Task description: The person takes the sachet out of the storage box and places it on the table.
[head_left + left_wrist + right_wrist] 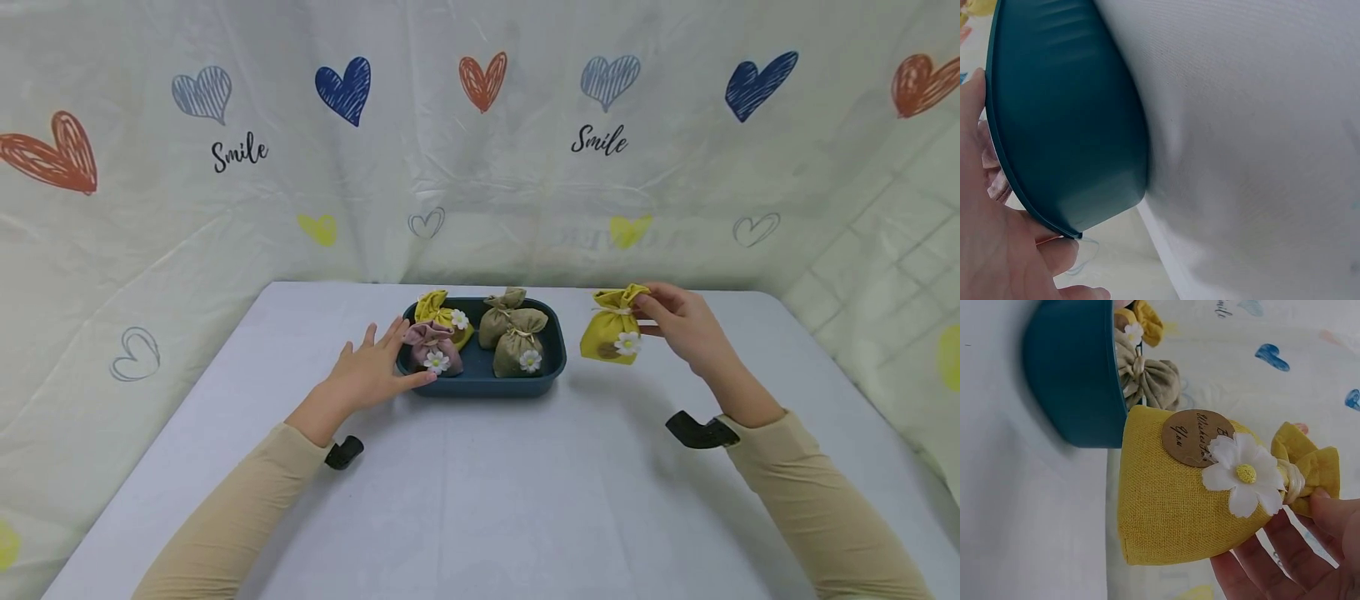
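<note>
A yellow drawstring pouch [602,335] with a white flower and a round brown tag hangs from my right hand [686,327], pinched at its gathered neck, just right of the dark teal tray [480,388]. My left hand [367,367] rests on the tray's left rim, fingers spread and straight. Inside the tray's left half sit a mauve pouch [427,335] and another yellow pouch [430,308]. Two olive-beige pouches [517,346] stand in its right half. In the right wrist view the held yellow pouch [1166,506] lies across the fingers, its tag facing the camera.
The tray stands toward the back of a white-covered table [480,492]. Behind it hangs a pale curtain [480,167] printed with hearts and "Smile". Black straps [701,431] show at both wrists.
</note>
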A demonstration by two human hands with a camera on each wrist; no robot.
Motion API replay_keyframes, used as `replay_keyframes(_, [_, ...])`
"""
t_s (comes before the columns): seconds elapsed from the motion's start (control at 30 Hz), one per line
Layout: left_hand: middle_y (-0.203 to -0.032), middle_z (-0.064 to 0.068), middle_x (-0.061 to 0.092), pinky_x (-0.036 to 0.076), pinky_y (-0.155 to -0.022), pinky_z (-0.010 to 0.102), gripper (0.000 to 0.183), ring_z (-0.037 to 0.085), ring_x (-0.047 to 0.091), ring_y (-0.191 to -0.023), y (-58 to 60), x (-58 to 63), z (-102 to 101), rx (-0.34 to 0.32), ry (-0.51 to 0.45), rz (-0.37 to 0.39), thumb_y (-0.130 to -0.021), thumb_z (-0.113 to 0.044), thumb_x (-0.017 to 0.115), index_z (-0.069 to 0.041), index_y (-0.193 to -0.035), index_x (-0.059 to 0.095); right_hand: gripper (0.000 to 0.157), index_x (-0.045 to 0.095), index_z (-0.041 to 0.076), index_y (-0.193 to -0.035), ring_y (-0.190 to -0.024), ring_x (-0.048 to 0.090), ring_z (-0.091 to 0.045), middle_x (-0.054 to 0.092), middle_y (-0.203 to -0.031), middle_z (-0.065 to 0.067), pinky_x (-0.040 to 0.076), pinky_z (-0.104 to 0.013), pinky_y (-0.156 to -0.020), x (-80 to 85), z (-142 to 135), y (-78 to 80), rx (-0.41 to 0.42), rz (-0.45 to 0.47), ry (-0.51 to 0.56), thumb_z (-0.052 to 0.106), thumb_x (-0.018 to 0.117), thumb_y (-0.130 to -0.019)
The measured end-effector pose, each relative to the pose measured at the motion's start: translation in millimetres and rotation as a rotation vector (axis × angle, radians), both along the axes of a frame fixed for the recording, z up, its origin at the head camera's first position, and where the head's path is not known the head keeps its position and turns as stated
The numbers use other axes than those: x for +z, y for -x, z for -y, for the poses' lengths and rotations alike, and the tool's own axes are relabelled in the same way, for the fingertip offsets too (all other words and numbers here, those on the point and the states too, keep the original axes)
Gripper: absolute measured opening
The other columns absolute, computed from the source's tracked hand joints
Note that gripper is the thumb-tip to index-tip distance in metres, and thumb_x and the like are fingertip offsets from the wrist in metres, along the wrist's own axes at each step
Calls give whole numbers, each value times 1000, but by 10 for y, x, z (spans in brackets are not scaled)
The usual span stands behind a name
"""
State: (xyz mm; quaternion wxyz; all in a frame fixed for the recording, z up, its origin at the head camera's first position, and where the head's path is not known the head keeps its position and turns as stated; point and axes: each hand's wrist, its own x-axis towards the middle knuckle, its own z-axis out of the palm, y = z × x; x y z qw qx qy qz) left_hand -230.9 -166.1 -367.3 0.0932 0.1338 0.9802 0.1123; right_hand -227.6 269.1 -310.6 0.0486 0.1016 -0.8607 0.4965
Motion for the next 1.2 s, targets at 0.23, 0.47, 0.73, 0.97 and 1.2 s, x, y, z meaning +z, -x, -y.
replay_keyframes(0.23, [-172,6,5,12,-115,73,110,45,4,-154,5,1,-2,4,2,0,-90,-81,51,-14,-167,9,41,53,-11,-136,-96,58,7,60,-127,-18,53,-14,-80,-26,-109,12,-19,29,-39,21,44,-112])
replay_keyframes(0.47, [-172,6,4,11,-115,73,110,44,3,-154,12,-19,-3,6,6,5,-90,-81,49,-14,-167,8,41,51,-10,-136,-98,58,4,55,-131,-24,53,-13,-81,-58,-234,62,-19,74,-68,22,40,-113])
replay_keyframes(0.73, [-172,6,5,11,-115,73,111,45,4,-154,17,-45,1,5,11,-13,-89,-82,49,-14,-167,9,44,47,-12,-139,-98,55,5,51,-135,-27,53,-13,-83,-133,-373,117,-24,125,-83,22,37,-114])
replay_keyframes(0.97, [-172,5,5,11,-115,73,110,44,4,-154,14,-41,1,6,11,-13,-89,-82,49,-15,-167,9,46,43,-13,-143,-96,53,9,51,-136,-26,53,-14,-83,-196,-508,151,-20,157,-74,22,36,-114])
replay_keyframes(1.2, [-172,7,5,12,-115,73,110,45,4,-154,2,-38,-6,0,18,-23,-90,-81,49,-13,-166,9,43,42,-14,-141,-94,55,12,57,-106,22,52,-12,-81,-201,-686,188,-19,135,-9,17,37,-113])
